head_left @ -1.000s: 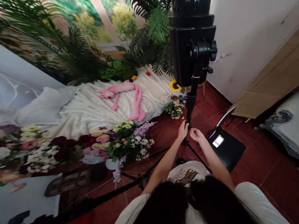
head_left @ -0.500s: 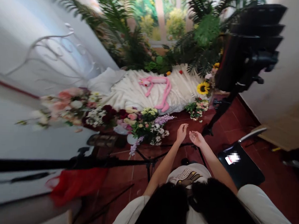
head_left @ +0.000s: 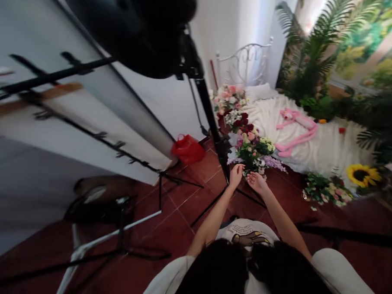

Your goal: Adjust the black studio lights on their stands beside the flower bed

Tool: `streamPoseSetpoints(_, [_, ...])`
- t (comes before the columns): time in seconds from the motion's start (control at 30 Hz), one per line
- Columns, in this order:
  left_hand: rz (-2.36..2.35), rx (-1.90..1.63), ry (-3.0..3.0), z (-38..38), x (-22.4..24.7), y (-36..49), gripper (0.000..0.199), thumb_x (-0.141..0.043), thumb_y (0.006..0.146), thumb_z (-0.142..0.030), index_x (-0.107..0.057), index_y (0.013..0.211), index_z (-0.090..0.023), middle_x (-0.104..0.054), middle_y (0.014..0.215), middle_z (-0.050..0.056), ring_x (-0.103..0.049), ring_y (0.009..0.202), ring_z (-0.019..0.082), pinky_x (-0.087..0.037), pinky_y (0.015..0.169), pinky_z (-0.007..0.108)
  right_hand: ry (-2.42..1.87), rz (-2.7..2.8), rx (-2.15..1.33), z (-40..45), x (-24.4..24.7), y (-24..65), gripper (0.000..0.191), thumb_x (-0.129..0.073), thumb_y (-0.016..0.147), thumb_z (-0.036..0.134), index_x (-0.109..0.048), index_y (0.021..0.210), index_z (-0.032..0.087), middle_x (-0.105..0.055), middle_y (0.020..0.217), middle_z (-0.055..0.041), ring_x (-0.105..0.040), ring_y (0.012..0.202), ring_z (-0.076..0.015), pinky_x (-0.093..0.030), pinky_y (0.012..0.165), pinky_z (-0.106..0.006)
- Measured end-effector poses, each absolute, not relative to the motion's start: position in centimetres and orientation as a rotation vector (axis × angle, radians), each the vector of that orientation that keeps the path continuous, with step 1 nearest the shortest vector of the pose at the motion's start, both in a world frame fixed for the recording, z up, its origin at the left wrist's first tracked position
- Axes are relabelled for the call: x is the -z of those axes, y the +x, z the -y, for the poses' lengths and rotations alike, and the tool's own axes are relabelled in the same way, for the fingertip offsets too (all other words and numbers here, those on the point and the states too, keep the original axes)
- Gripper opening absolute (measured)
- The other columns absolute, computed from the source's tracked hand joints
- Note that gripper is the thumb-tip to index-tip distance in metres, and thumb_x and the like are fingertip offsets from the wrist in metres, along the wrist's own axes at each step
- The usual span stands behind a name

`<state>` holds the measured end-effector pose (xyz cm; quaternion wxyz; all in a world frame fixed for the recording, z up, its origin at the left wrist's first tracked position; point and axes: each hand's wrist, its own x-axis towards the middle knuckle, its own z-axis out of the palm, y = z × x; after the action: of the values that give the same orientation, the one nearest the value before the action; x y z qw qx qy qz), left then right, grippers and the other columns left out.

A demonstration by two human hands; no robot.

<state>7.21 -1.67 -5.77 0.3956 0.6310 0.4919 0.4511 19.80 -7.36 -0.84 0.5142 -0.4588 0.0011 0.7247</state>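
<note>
My left hand is held out in front of me, fingers loosely curved with nothing in them. Beside it, a small gap away, my right hand is open with its palm turned inward and likewise holds nothing. Both appear just in front of the flower arrangement of pink, dark red, white and purple blooms. Beyond that, a long-limbed pink plush toy lies on the cream draped bedding. At the right is a sunflower, with a smaller flower cluster beside it.
A black light stand rises close ahead, its legs spread on the red tiled floor. A red bag sits by the wall. At left are a clamp-hung backdrop and white stand legs. A white metal headboard stands behind.
My view has swung left, so the bed and flowers now lie farther right and the light stand and backdrop have come in. My hands keep nearly the same pose, empty.
</note>
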Motion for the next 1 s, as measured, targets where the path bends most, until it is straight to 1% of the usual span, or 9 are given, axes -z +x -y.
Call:
streamPoseSetpoints(0.13, [-1.399, -1.233, 1.512, 1.8, 6.0, 3.0, 0.035, -0.035, 0.092, -0.041, -0.061, 0.096, -0.019, -0.066, 0.089, 0.005, -0.061, 0.083, 0.014, -0.046, 0.082, 0.027, -1.137, 0.084, -1.864, 5.6, 0.7, 16.2, 0.016, -0.043, 0.087, 0.017, -0.056, 0.078, 0.018, -0.067, 0.068, -0.0018, -0.062, 0.056, -0.0077, -0.051, 0.057, -0.018])
streamPoseSetpoints(0.33, [-1.471, -1.330, 1.452, 2.4, 6.0, 0.9, 0.038, -0.031, 0.092, -0.045, -0.059, 0.096, -0.019, -0.063, 0.093, 0.006, -0.060, 0.088, 0.014, -0.046, 0.087, 0.030, -1.187, 0.291, -1.960, 4.3, 1.3, 14.5, 0.014, -0.044, 0.087, 0.019, -0.056, 0.080, 0.019, -0.068, 0.070, -0.0025, -0.062, 0.056, -0.0090, -0.053, 0.056, -0.019])
streamPoseSetpoints(0.43, [-1.590, -1.463, 1.377, 2.2, 5.3, 0.5, 0.039, -0.034, 0.091, -0.047, -0.053, 0.108, -0.017, -0.059, 0.105, 0.009, -0.057, 0.098, 0.015, -0.043, 0.093, 0.032, -1.276, 0.542, -1.875, 1.7, 0.6, 14.6, 0.009, -0.047, 0.086, 0.020, -0.056, 0.083, 0.019, -0.067, 0.066, -0.0004, -0.061, 0.052, -0.0084, -0.051, 0.051, -0.018])
streamPoseSetpoints(0.57, [-1.579, -1.548, 1.395, 1.1, 3.3, 0.3, 0.044, -0.036, 0.091, -0.048, -0.045, 0.123, -0.018, -0.052, 0.121, 0.012, -0.051, 0.112, 0.016, -0.038, 0.101, 0.033, -1.376, 1.059, -1.706, -4.8, -2.2, 14.8, 0.008, -0.055, 0.084, 0.025, -0.056, 0.079, 0.019, -0.062, 0.058, 0.0032, -0.056, 0.045, -0.0074, -0.050, 0.046, -0.018])
streamPoseSetpoints(0.63, [-1.534, -1.532, 1.438, 0.4, 2.2, 0.4, 0.046, -0.035, 0.091, -0.048, -0.042, 0.127, -0.020, -0.050, 0.127, 0.011, -0.048, 0.118, 0.017, -0.035, 0.105, 0.034, -1.385, 1.342, -1.732, -8.2, -3.7, 14.9, 0.006, -0.061, 0.079, 0.024, -0.059, 0.078, 0.018, -0.062, 0.056, 0.0035, -0.056, 0.044, -0.0077, -0.050, 0.045, -0.018])
streamPoseSetpoints(0.7, [-1.523, -1.507, 1.443, -0.3, 1.4, 0.6, 0.047, -0.035, 0.091, -0.048, -0.042, 0.129, -0.021, -0.048, 0.131, 0.011, -0.044, 0.124, 0.018, -0.031, 0.108, 0.036, -1.387, 1.514, -1.815, -11.1, -4.8, 15.1, 0.006, -0.068, 0.070, 0.018, -0.063, 0.073, 0.017, -0.062, 0.054, 0.0033, -0.057, 0.044, -0.0086, -0.050, 0.045, -0.018])
streamPoseSetpoints(0.83, [-1.534, -1.473, 1.412, -1.5, 1.0, 1.0, 0.050, -0.034, 0.090, -0.051, -0.043, 0.128, -0.020, -0.050, 0.131, 0.011, -0.044, 0.125, 0.019, -0.032, 0.108, 0.037, -1.351, 1.865, -1.932, -14.8, -6.2, 15.1, 0.018, -0.077, 0.051, 0.009, -0.064, 0.061, 0.016, -0.062, 0.050, 0.0039, -0.058, 0.047, -0.0109, -0.052, 0.050, -0.022])
streamPoseSetpoints(0.9, [-1.531, -1.481, 1.421, -1.8, 1.2, 1.0, 0.050, -0.033, 0.090, -0.051, -0.044, 0.127, -0.020, -0.051, 0.130, 0.010, -0.045, 0.124, 0.019, -0.034, 0.106, 0.037, -1.320, 2.091, -1.806, -15.7, -6.6, 14.8, 0.023, -0.078, 0.045, 0.006, -0.062, 0.058, 0.016, -0.061, 0.048, 0.0037, -0.058, 0.047, -0.0125, -0.052, 0.053, -0.025])
streamPoseSetpoints(1.0, [-1.532, -1.505, 1.430, -2.0, 1.6, 1.1, 0.049, -0.033, 0.090, -0.051, -0.046, 0.126, -0.020, -0.053, 0.128, 0.011, -0.047, 0.123, 0.020, -0.035, 0.106, 0.037, -1.256, 2.378, -1.377, -15.3, -6.7, 14.3, 0.027, -0.077, 0.044, 0.003, -0.058, 0.055, 0.018, -0.060, 0.050, 0.0022, -0.059, 0.054, -0.0154, -0.051, 0.062, -0.028])
